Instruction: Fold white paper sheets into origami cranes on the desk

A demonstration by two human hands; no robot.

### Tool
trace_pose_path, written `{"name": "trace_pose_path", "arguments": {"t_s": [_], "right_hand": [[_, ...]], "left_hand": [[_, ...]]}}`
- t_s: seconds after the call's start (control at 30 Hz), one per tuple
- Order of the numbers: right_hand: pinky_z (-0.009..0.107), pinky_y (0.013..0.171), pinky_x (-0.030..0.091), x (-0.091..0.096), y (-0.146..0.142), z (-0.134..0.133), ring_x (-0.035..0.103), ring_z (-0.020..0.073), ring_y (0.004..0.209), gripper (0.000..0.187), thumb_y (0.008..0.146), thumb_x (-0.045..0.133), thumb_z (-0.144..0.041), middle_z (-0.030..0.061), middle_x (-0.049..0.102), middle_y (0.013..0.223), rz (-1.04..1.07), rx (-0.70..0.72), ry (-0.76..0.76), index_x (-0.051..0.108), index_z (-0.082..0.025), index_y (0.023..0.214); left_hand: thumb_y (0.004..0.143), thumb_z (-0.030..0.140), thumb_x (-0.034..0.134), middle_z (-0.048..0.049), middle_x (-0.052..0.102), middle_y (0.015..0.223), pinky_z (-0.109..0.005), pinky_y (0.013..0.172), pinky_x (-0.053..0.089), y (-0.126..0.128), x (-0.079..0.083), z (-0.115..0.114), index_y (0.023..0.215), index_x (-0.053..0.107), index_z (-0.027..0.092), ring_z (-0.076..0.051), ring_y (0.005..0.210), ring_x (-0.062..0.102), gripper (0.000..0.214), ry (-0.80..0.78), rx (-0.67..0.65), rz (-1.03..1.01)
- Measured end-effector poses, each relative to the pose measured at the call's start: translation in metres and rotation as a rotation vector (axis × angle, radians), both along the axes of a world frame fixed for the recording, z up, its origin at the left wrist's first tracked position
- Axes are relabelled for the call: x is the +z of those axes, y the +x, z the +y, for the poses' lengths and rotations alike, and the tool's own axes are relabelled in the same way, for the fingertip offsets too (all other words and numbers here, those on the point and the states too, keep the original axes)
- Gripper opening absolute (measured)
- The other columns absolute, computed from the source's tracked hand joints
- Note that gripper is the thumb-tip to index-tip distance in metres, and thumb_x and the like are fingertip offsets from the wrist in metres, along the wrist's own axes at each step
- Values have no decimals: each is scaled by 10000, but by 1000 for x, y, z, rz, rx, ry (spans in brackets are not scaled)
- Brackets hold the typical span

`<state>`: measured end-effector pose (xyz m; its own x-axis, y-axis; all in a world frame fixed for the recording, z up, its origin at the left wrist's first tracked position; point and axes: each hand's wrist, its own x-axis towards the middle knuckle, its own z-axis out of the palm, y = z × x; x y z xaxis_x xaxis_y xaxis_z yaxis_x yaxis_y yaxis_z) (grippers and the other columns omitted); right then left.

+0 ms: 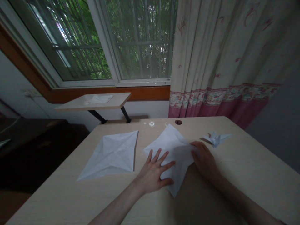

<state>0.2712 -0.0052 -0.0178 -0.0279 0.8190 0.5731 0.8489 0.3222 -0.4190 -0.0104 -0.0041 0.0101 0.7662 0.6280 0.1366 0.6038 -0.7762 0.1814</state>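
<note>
Desk, near its far edge: left hand spread on paper; right hand seemingly pinching its right corner (dim light).

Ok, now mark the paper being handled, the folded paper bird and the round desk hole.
Handled paper (pixel 177 148), head view: bare surface near its middle.
Folded paper bird (pixel 215 140), head view: its body.
Round desk hole (pixel 178 122), head view: its dark center.

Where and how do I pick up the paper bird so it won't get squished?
I'd pinch the bird lightly by its long tip, coming from the right. That tip sticks out to the right like a slim handle, while the middle is bunched with folds and would probably crush more easily.
</note>
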Motion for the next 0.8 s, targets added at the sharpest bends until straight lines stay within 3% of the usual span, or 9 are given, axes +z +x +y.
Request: {"name": "trace_pose_path", "arguments": {"t_s": [0.23,0.43,0.57,0.67,0.8], "right_hand": [[537,1055,429,11,-6,-8,472,349,1267,646,853,620,-365,154,492,1347,-114,84,-1,363,-233,1431],[592,1073,394,18,-12,-16,381,390,1337,948,782,690,-292,168,343,1491,-219,98,-62,150,-246,1560],[583,1051,433,15,-10,-12,375,365,1350,752,904,541,-235,135,291,1516,-166,102,42,179,-321,1558],[542,1004,496,15,-7,-7,457,323,1280,588,975,423,-217,106,294,1493,-58,68,154,271,-377,1520],[537,951,550,21,-11,-9,498,314,1231,529,986,446,-238,106,332,1437,43,34,248,340,-379,1485]], "left_hand": [[831,573,688,-92,310,1602,-775,1086,220,1,1,0,1482,387,407,-434,1467,249,736,-4,3,10],[836,603,666,-74,294,1611,-765,1101,205,-1,-5,1,1488,366,419,-419,1479,227,741,0,5,15],[831,592,679,-75,303,1608,-762,1100,209,-1,-5,1,1480,382,417,-418,1478,233,735,5,3,-7],[821,588,692,-80,316,1602,-762,1097,212,0,-3,1,1474,397,411,-420,1473,245,739,4,4,-21],[818,589,693,-79,336,1594,-743,1107,221,-1,-5,1,1466,416,402,-407,1472,262,728,18,1,-38]]}}
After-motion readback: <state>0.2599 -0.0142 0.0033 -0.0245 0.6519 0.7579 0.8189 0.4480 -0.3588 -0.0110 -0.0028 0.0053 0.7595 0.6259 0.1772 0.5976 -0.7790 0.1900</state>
